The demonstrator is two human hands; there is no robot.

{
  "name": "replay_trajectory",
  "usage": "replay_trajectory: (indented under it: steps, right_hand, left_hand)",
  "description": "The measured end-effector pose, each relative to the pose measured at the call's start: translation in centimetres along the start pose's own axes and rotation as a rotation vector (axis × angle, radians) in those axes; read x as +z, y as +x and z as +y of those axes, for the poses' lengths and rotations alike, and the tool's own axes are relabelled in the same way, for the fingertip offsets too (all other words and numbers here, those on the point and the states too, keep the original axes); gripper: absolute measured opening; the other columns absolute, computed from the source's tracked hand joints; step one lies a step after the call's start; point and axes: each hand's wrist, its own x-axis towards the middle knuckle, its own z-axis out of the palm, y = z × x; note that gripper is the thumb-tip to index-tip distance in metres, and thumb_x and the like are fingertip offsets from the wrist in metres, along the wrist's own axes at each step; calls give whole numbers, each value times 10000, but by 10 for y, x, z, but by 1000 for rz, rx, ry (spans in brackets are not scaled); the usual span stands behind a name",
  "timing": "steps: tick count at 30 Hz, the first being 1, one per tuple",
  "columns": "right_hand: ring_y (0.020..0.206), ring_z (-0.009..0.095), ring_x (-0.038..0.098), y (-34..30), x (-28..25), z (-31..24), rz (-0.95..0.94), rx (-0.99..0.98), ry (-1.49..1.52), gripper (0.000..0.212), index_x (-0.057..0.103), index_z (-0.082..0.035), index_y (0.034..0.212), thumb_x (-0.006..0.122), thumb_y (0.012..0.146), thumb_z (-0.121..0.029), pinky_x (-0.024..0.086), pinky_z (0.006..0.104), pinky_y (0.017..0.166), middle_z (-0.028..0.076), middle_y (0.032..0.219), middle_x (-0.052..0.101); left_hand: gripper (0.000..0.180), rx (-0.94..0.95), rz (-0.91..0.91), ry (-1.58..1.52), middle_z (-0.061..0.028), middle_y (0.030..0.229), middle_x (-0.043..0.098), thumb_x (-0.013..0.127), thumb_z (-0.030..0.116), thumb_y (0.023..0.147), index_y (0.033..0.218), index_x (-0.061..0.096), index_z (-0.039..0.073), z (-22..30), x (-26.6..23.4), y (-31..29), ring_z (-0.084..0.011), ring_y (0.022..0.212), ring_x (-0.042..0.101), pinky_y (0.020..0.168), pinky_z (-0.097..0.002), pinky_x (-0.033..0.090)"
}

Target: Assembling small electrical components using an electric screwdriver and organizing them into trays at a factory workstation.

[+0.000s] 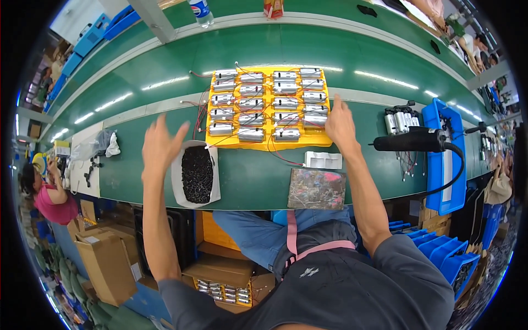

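A yellow tray (269,113) lies on the green bench with several silver cylindrical motors (251,104) in rows, their thin red and black wires trailing over the edges. My left hand (163,144) is held left of the tray, thumb spread from the fingers, with nothing in it. Just below it stands a white box (215,193) filled with small black parts (197,173). At the tray's right edge is my right hand (341,125), its index finger stretched out; whether it touches the rim I cannot tell. A white plastic holder (323,160) sits below the tray, near that hand.
A stained flat block (317,188) lies at the near edge of the bench. To the right hangs a black power screwdriver (410,141) with a coiled cable, in front of a blue bin (444,187) and more motors (401,121). A bottle (202,12) stands at the far side.
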Motion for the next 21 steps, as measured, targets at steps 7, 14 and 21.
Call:
replay_trajectory:
  steps: [7,14,21]
  right_hand:
    - [1144,492,429,1,12,-25,-163,48,120,603,302,-1,1377,459,921,-363,384,436,973,348,1304,353]
    - [1249,464,341,-9,-7,-20,-388,-127,133,527,344,-178,1395,383,946,-450,329,415,1035,322,1415,192]
    - [1239,440,369,-16,-11,-23,-340,-233,135,441,416,-256,1358,416,944,-408,343,426,1025,315,1412,192]
  left_hand:
    - [320,-187,-185,-186,-281,726,579,521,122,876,1148,479,-40,-24,4,-105,-467,742,563,639,-482,443]
    - [207,-61,-143,-251,-297,746,572,471,4,863,1058,519,-48,-47,-18,-108,-478,733,547,622,-460,438]
    - [232,-150,-23,-311,-295,859,600,496,28,864,1073,532,-67,-140,-7,-121,-459,804,578,684,-416,455]
